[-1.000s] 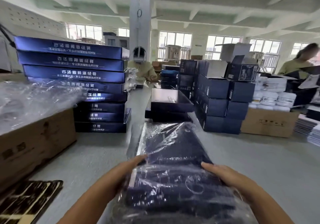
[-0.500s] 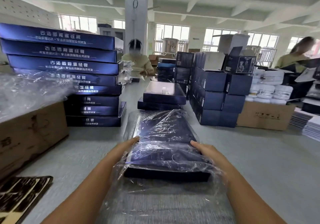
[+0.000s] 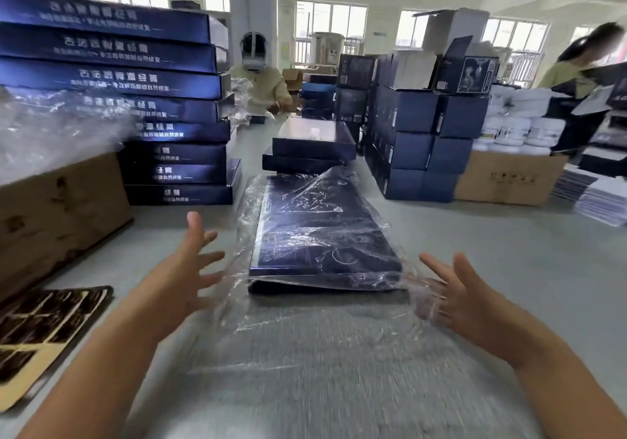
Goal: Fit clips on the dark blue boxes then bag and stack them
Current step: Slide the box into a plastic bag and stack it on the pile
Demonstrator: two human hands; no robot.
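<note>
A flat dark blue box [image 3: 322, 231] lies on the grey table inside a clear plastic bag [image 3: 305, 316], whose open end trails toward me. My left hand [image 3: 183, 269] hovers just left of the box with fingers spread, holding nothing. My right hand [image 3: 454, 292] is spread to the right of the box, its fingertips at the loose edge of the plastic. A tall stack of dark blue boxes [image 3: 135, 99] stands at the back left. Two more flat blue boxes [image 3: 312, 147] lie stacked just behind the bagged one.
A cardboard carton [image 3: 57, 211] topped with clear bags sits at left, a dark printed sheet [image 3: 40, 333] near the front left. Blue cube boxes [image 3: 420, 140], a carton [image 3: 509, 177] with white tubs and paper stacks [image 3: 600, 197] fill the right. Two people work beyond.
Both hands have let go of the bagged box and pulled back with fingers spread. The box has slid away from me and now lies flat on the table.
</note>
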